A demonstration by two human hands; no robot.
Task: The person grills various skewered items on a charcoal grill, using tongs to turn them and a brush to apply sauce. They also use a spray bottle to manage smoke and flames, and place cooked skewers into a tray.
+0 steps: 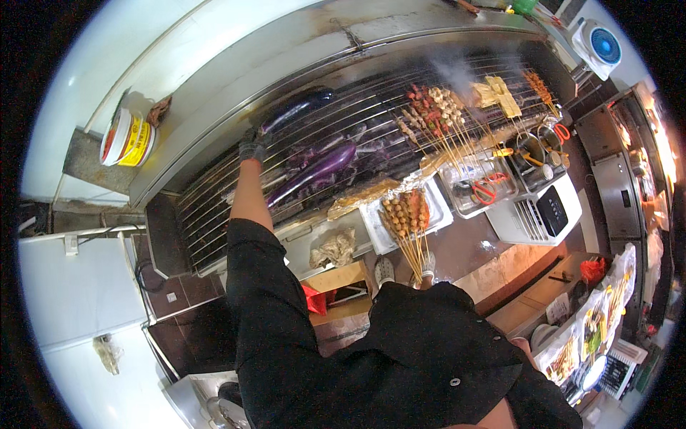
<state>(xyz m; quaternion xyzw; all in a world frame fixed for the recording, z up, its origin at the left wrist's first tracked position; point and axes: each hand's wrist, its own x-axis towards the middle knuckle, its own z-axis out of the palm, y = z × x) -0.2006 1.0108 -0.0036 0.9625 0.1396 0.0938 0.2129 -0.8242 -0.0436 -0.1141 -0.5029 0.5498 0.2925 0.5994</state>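
My left hand [253, 145], in a dark glove, reaches over the far left of a long charcoal grill [209, 214]. Its fingers close around the stem end of a dark, glossy eggplant [297, 110] lying on the bars; the glove hides the stem. Closer to me lies a second, purple eggplant [316, 174], apart from the hand. Toward the right of the grill, meat skewers [426, 110] and flat pale-yellow skewered pieces [504, 96] lie over the heat, with smoke rising. My right hand is out of view.
Skewered balls [404, 214] rest on a metal tray [383, 236] before the grill. Beside it, a clear tray [477, 209] holds red-handled scissors [484, 192]. A white bucket [127, 140] stands behind the left end, a fan [600, 45] at the far right, and covered food trays [563, 364] at lower right.
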